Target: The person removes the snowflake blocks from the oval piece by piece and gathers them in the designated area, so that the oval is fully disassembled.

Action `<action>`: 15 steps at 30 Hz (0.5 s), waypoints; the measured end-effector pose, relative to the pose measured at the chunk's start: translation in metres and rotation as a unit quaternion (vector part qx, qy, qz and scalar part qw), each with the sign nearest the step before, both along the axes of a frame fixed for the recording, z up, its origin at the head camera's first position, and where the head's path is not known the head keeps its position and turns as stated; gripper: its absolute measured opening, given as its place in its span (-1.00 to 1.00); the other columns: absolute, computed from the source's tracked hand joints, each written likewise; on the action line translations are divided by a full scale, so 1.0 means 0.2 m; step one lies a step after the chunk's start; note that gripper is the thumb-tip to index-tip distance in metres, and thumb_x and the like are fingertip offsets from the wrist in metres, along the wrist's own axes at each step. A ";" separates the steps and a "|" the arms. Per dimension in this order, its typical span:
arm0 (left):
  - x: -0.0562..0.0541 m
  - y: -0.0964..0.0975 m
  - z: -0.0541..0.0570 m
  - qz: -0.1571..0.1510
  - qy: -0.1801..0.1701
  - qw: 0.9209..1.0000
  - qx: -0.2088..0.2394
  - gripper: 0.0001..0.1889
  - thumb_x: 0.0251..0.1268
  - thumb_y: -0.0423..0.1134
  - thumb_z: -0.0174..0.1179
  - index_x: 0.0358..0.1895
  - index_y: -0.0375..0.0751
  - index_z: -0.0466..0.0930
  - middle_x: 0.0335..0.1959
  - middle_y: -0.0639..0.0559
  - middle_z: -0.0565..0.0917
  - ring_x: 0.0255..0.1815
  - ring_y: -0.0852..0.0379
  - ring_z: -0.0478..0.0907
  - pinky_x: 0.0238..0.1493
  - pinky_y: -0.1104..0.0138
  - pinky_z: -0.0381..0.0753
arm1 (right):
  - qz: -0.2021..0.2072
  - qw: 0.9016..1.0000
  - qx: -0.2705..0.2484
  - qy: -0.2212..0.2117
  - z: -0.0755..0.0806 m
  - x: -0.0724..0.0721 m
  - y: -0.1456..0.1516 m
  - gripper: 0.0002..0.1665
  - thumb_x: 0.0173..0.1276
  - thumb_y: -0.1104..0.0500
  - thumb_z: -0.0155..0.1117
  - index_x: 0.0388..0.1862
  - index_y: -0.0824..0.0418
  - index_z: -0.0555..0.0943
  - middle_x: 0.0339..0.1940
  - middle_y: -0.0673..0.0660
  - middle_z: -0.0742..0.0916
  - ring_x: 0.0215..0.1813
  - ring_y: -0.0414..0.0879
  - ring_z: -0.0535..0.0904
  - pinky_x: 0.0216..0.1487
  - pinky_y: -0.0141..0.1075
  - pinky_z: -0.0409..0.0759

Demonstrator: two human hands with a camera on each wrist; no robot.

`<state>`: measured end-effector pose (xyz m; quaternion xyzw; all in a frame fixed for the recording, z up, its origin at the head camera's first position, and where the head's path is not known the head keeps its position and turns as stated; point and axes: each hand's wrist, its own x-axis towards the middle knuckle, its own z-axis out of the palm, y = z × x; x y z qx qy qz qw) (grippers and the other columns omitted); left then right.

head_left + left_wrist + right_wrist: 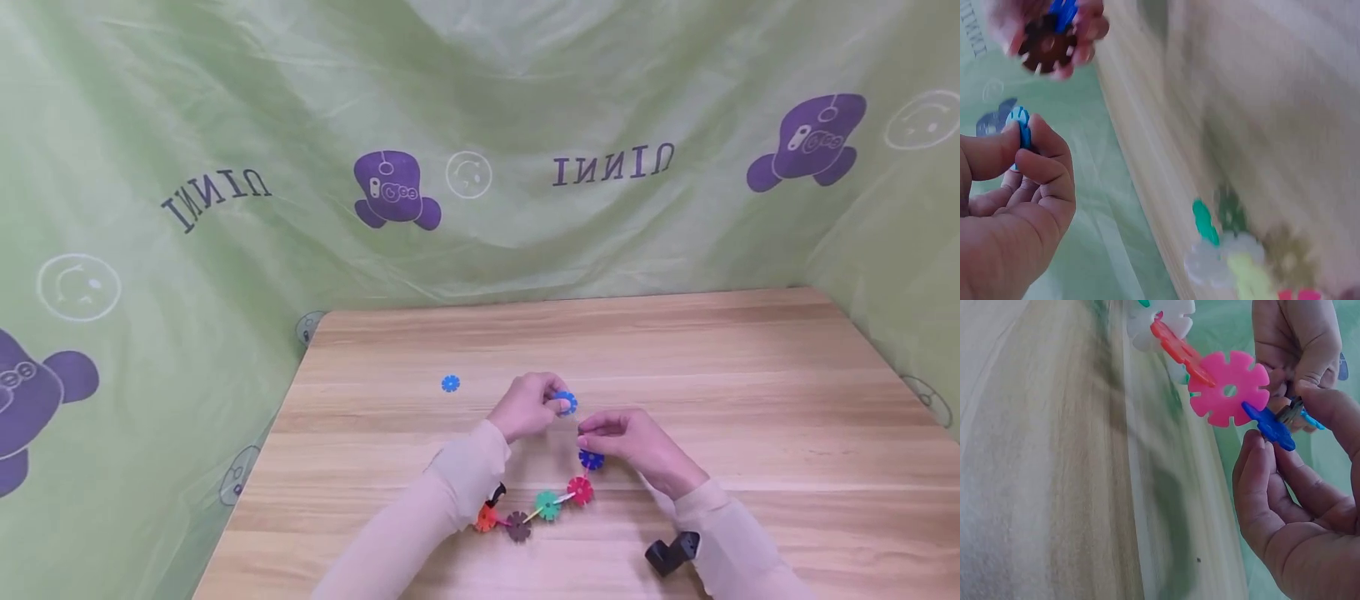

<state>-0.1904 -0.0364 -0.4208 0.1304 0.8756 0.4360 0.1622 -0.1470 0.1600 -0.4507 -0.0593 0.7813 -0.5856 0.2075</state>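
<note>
My left hand (528,407) pinches a light blue notched snowflake disc (567,402) between thumb and fingers, over the middle of the table. Just to its right, my right hand (637,446) grips the end of a chain of interlocked snowflake discs. At that end a dark brown disc (1047,45) is slotted into a dark blue disc (1267,427), which joins a pink disc (1235,403). The chain runs down and left through a green disc (548,505) and another brown disc (518,527) to an orange disc (486,518) beside the left forearm. The light blue disc is apart from the chain.
A loose light blue disc (450,383) lies on the wooden table (375,350), left of the hands. Black camera mounts (672,552) are on the wrists. A green printed curtain (495,250) hangs behind and along both sides of the table.
</note>
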 end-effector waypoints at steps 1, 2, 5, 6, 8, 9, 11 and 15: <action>-0.02 -0.02 0.00 0.013 -0.006 1.000 0.006 -0.88 0.32 -0.31 0.26 -0.14 -0.22 0.64 -0.28 0.00 0.73 -0.25 0.13 0.66 -0.21 0.41 0.64 | -0.003 1.000 0.001 -0.002 0.00 0.00 0.00 -0.45 0.24 0.13 0.45 0.10 0.46 0.57 -0.06 0.24 0.77 -0.05 -0.11 0.70 0.14 -0.21 0.64; -0.03 -0.04 0.01 0.028 -0.015 0.999 0.012 -0.86 0.31 -0.28 0.28 -0.12 -0.21 0.65 -0.27 0.00 0.73 -0.22 0.09 0.68 -0.20 0.39 0.65 | -0.008 1.000 0.005 -0.004 0.00 0.00 0.00 -0.45 0.24 0.12 0.45 0.09 0.44 0.58 -0.06 0.22 0.78 -0.04 -0.11 0.70 0.15 -0.20 0.63; -0.09 -0.15 0.00 0.086 -0.043 0.995 0.035 -0.77 0.26 -0.20 0.34 -0.07 -0.19 0.67 -0.23 -0.01 0.74 -0.13 0.00 0.68 -0.13 0.32 0.65 | -0.014 1.000 0.015 -0.004 0.00 0.00 0.00 -0.44 0.24 0.08 0.45 0.10 0.41 0.59 -0.05 0.21 0.78 -0.03 -0.10 0.70 0.18 -0.15 0.61; -0.11 -0.19 0.00 0.105 -0.049 0.992 0.041 -0.75 0.24 -0.20 0.35 -0.06 -0.19 0.67 -0.22 -0.03 0.74 -0.11 -0.02 0.68 -0.11 0.30 0.65 | -0.014 1.000 0.016 -0.005 0.00 0.00 0.00 -0.44 0.24 0.08 0.45 0.10 0.41 0.59 -0.05 0.21 0.78 -0.03 -0.09 0.70 0.19 -0.12 0.61; -0.15 -0.28 -0.02 0.139 -0.054 0.988 0.045 -0.73 0.24 -0.20 0.35 -0.03 -0.21 0.67 -0.19 -0.07 0.75 -0.09 -0.05 0.68 -0.06 0.25 0.65 | -0.014 1.000 0.018 -0.004 0.00 0.00 0.00 -0.43 0.24 0.08 0.45 0.11 0.41 0.59 -0.05 0.20 0.77 -0.02 -0.08 0.70 0.20 -0.09 0.60; -0.16 -0.32 -0.03 0.154 -0.052 0.986 0.041 -0.72 0.24 -0.21 0.36 -0.03 -0.23 0.67 -0.18 -0.09 0.75 -0.09 -0.05 0.68 -0.05 0.23 0.65 | -0.013 1.000 0.020 -0.003 0.00 0.00 0.01 -0.43 0.25 0.07 0.45 0.11 0.41 0.58 -0.04 0.20 0.77 -0.02 -0.08 0.70 0.21 -0.08 0.59; -0.19 -0.40 -0.05 0.173 -0.035 0.984 0.017 -0.72 0.22 -0.23 0.37 -0.05 -0.26 0.67 -0.19 -0.13 0.77 -0.13 -0.03 0.69 -0.03 0.21 0.65 | -0.012 1.000 0.025 -0.002 0.00 0.00 0.01 -0.42 0.25 0.05 0.44 0.12 0.40 0.58 -0.03 0.20 0.77 -0.01 -0.08 0.69 0.22 -0.05 0.57; -0.23 -0.50 -0.09 0.200 -0.002 0.979 -0.048 -0.77 0.17 -0.23 0.40 -0.17 -0.31 0.71 -0.21 -0.13 0.77 -0.17 0.00 0.68 -0.01 0.19 0.66 | -0.013 0.999 0.034 0.002 0.01 -0.01 0.02 -0.42 0.26 0.01 0.44 0.12 0.37 0.59 -0.01 0.19 0.77 0.02 -0.08 0.69 0.25 -0.02 0.54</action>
